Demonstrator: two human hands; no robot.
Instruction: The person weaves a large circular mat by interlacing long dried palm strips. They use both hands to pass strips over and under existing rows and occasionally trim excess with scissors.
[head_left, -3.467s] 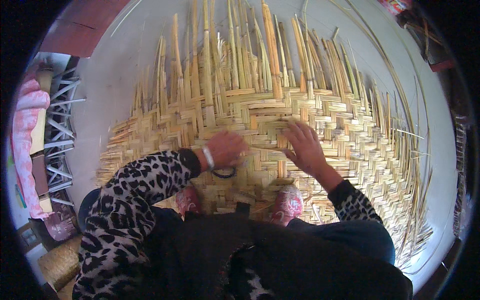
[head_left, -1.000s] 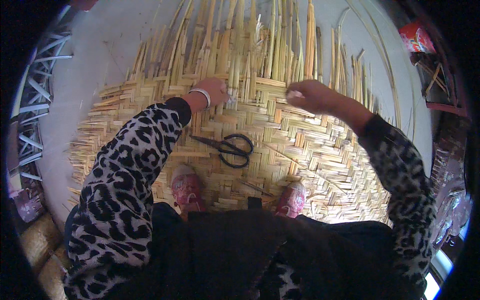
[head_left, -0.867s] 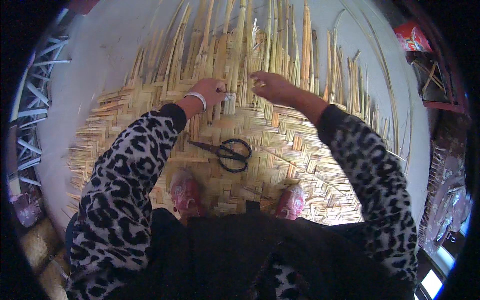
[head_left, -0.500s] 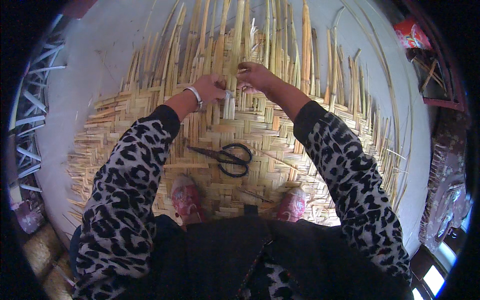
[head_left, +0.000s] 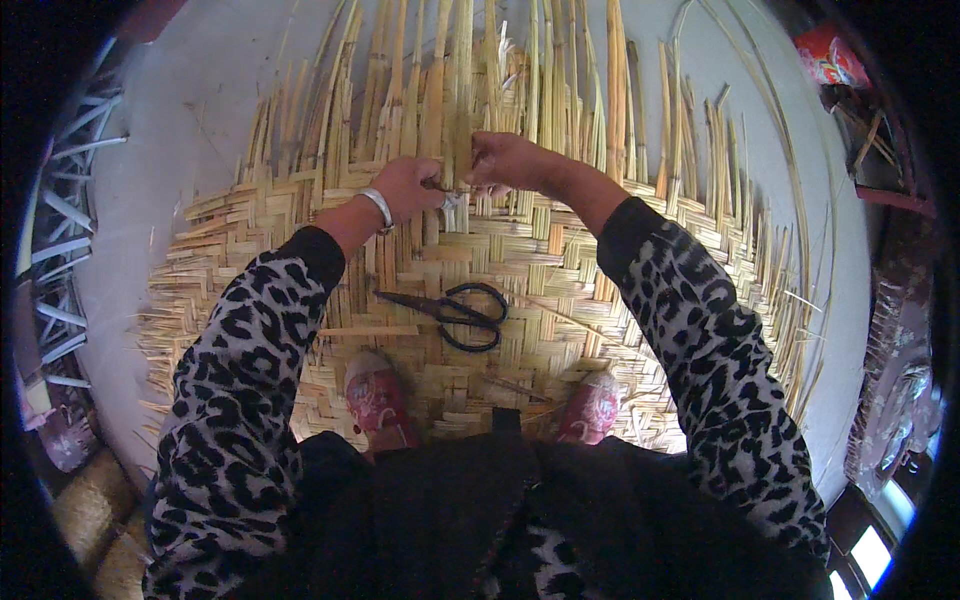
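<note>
The pale cane strip (head_left: 460,90) lies right between the two hands, its long axis running straight away from the pink shoes (head_left: 378,405), its near end meeting the woven mat (head_left: 560,270). The left hand (head_left: 408,188) is at its left edge, the right hand (head_left: 503,163) at its right — about equally near, the right slightly farther up. Fingers curl inward on both sides; whether either grip is clamped on the strip I cannot tell. Black scissors (head_left: 436,308) rest on the mat — nearer the shoes, blades pointing left.
</note>
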